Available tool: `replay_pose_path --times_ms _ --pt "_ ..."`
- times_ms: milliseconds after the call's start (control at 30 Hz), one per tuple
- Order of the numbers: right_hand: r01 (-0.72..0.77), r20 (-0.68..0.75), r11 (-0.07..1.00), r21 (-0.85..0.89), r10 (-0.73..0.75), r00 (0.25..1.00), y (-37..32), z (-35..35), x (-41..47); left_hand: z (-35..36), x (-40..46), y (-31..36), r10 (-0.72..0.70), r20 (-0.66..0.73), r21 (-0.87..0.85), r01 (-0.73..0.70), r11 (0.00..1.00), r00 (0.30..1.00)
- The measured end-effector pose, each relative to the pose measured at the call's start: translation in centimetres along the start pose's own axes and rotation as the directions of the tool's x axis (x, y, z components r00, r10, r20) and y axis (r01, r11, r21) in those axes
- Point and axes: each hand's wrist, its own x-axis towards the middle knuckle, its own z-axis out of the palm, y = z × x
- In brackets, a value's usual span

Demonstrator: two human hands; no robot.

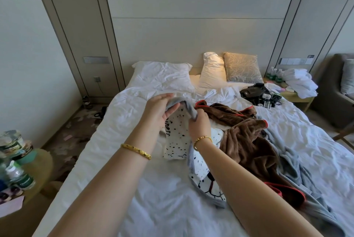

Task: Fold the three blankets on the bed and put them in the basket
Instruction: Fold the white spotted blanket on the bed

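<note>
A white blanket with black spots and a grey edge [177, 135] hangs above the middle of the bed [107, 141]. My left hand [160, 111] grips its grey top edge, and my right hand [199, 123] pinches the same edge just to the right. The blanket's lower part trails onto the sheet near my right forearm. A brown blanket with red trim [247, 141] lies crumpled to the right. A pale grey blanket [295, 162] is spread beneath and beside it. No basket is in view.
Pillows [212, 73] lean against the headboard. Black electronics and cables [258, 95] lie at the bed's far right. A nightstand [293, 95] holds bottles and white towels. A round side table [38, 167] with bottles stands at the left, an armchair [337, 91] at the right.
</note>
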Motion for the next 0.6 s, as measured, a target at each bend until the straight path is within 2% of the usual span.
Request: replay_pose_path --times_ms 100,200,233,267,300,333,367,400,433,467,500,533,567,600 --pt "-0.054 -0.01 0.977 -0.207 0.053 0.999 1.8 -1.7 0.8 -1.6 0.5 0.4 0.018 -0.112 -0.054 -0.024 0.998 0.994" --pt "-0.003 0.123 0.981 -0.194 0.027 0.992 1.8 -2.3 0.8 -3.7 1.5 -0.2 0.013 -0.254 -0.041 -0.024 0.999 0.967" --pt "0.021 0.196 0.987 -0.157 0.011 0.981 1.1 -2.4 0.7 -4.5 1.9 -0.6 0.007 -0.284 0.024 0.0 1.0 0.959" --pt "0.056 0.262 0.99 -0.127 -0.021 0.965 0.3 -2.3 0.7 -5.3 2.3 -0.9 0.027 -0.302 0.204 0.037 0.978 0.953" --pt "0.102 0.321 0.988 -0.116 -0.06 0.945 -0.6 -2.3 0.7 -5.9 2.6 -1.0 0.076 -0.282 0.514 0.084 0.854 0.956" --pt "0.157 0.368 0.982 -0.106 -0.107 0.923 -1.7 -2.2 0.7 -6.1 2.4 -1.1 0.153 -0.225 0.797 0.092 0.597 0.962" --pt "0.196 0.402 0.975 -0.103 -0.139 0.905 -2.8 -2.2 0.7 -6.0 2.2 -1.1 0.253 -0.133 0.936 0.038 0.351 0.958" --pt "0.223 0.428 0.971 -0.091 -0.164 0.889 -3.8 -2.2 0.8 -5.5 1.9 -1.0 0.33 -0.004 0.966 -0.081 0.245 0.944" --pt "0.226 0.449 0.971 -0.075 -0.17 0.877 -4.6 -2.2 0.8 -4.9 1.5 -0.8 0.325 0.132 0.939 -0.223 0.261 0.937" --pt "0.239 0.463 0.969 -0.063 -0.184 0.867 -5.2 -2.3 0.9 -4.4 1.2 -0.7 0.246 0.256 0.874 -0.333 0.354 0.935" --pt "0.247 0.475 0.967 -0.056 -0.191 0.859 -5.5 -2.6 0.8 -3.9 0.8 -0.5 0.123 0.349 0.822 -0.366 0.436 0.929" --pt "0.243 0.479 0.969 -0.038 -0.196 0.855 -5.5 -2.9 0.8 -3.7 0.3 -0.4 0.005 0.403 0.812 -0.36 0.46 0.915" --pt "0.222 0.475 0.975 -0.016 -0.188 0.86 -5.2 -3.2 0.7 -3.8 0.1 -0.4 -0.048 0.432 0.815 -0.367 0.448 0.9" --pt "0.204 0.462 0.979 -0.002 -0.18 0.868 -4.9 -3.5 0.6 -4.1 0.1 -0.6 -0.035 0.447 0.815 -0.391 0.428 0.894"
